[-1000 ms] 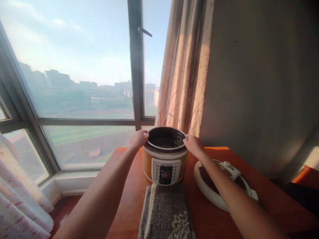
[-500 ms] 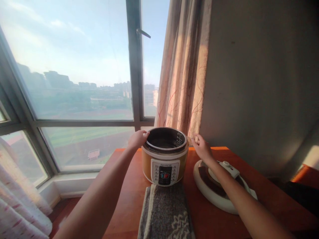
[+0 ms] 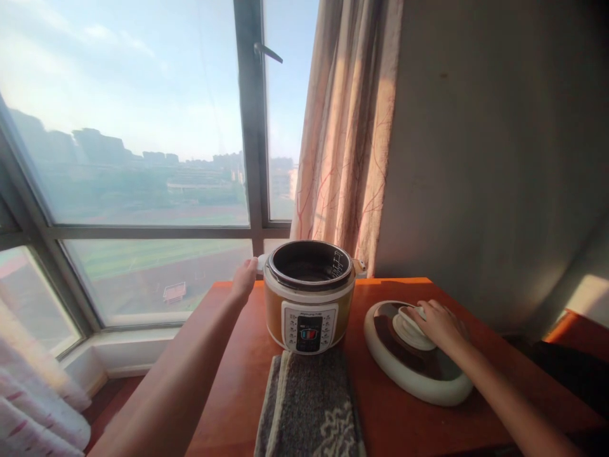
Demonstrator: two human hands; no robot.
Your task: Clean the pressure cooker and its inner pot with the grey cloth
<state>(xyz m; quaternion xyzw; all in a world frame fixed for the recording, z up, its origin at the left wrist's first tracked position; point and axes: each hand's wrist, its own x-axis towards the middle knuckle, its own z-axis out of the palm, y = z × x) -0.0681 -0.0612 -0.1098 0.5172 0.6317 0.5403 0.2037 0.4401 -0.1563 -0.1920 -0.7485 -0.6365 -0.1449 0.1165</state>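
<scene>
An orange and white electric pressure cooker (image 3: 309, 304) stands uncovered on the red-brown table (image 3: 238, 393), its dark inner pot (image 3: 309, 265) showing. My left hand (image 3: 244, 281) rests against the cooker's left side handle, fingers extended. The cooker's round white lid (image 3: 413, 374) lies flat on the table to the right of the cooker. My right hand (image 3: 438, 324) is curled over the lid's white handle.
A grey knitted mat (image 3: 311, 406) lies in front of the cooker. A large window (image 3: 143, 158) fills the left, with a peach curtain (image 3: 347, 127) behind the cooker and a grey wall (image 3: 499, 158) to the right. A patterned white curtain (image 3: 33, 393) hangs at lower left.
Both hands left the cooker's rim. My right hand moved down and right onto the lid's handle; my left hand slid off to the cooker's left side.
</scene>
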